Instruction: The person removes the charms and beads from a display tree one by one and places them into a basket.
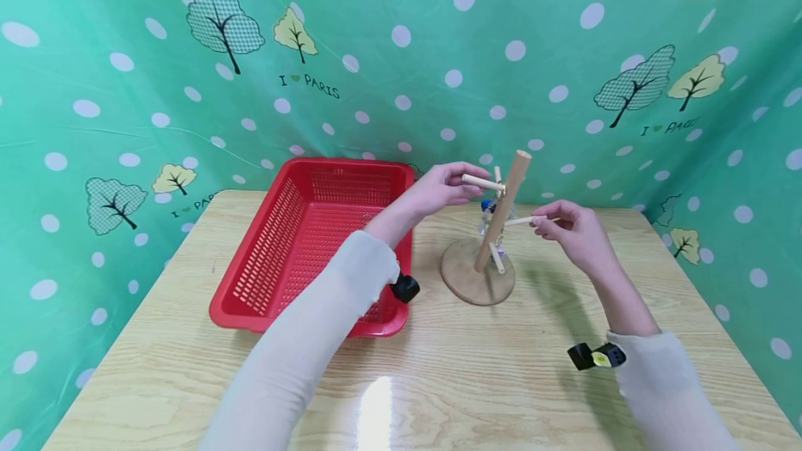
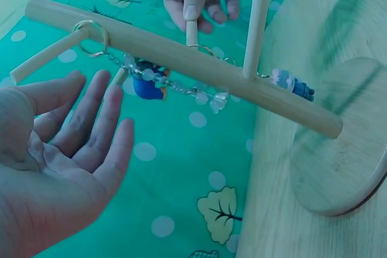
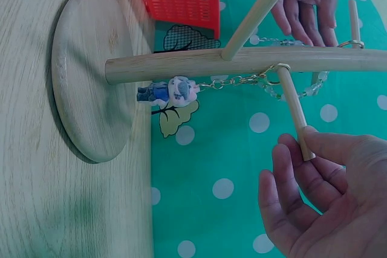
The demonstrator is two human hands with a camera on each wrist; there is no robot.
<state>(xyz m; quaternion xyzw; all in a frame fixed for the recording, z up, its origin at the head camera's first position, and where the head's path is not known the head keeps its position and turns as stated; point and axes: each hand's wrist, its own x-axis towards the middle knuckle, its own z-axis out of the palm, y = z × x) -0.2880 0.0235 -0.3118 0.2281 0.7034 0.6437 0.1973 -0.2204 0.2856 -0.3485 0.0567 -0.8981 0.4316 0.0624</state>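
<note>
A wooden peg stand (image 1: 509, 193) rises from a round base and leans slightly to the right in the head view. My right hand (image 1: 573, 232) pinches the tip of a side peg (image 3: 294, 104) between thumb and fingers. At that peg's root sits the ring of a keychain with a small blue-and-white figurine (image 3: 169, 92). My left hand (image 1: 447, 186) is beside the upper peg (image 2: 48, 58), palm up with fingers loosely spread. A gold ring around this peg's root carries a clear beaded chain (image 2: 181, 86). Behind the post hangs a blue charm (image 2: 148, 86), partly hidden.
Left of the stand, a red plastic basket (image 1: 228, 277) rests on the wooden table (image 1: 476, 374), with my left forearm across it. A lower bare peg (image 1: 497, 258) juts toward me. Behind the table hangs a green dotted curtain (image 1: 376, 96).
</note>
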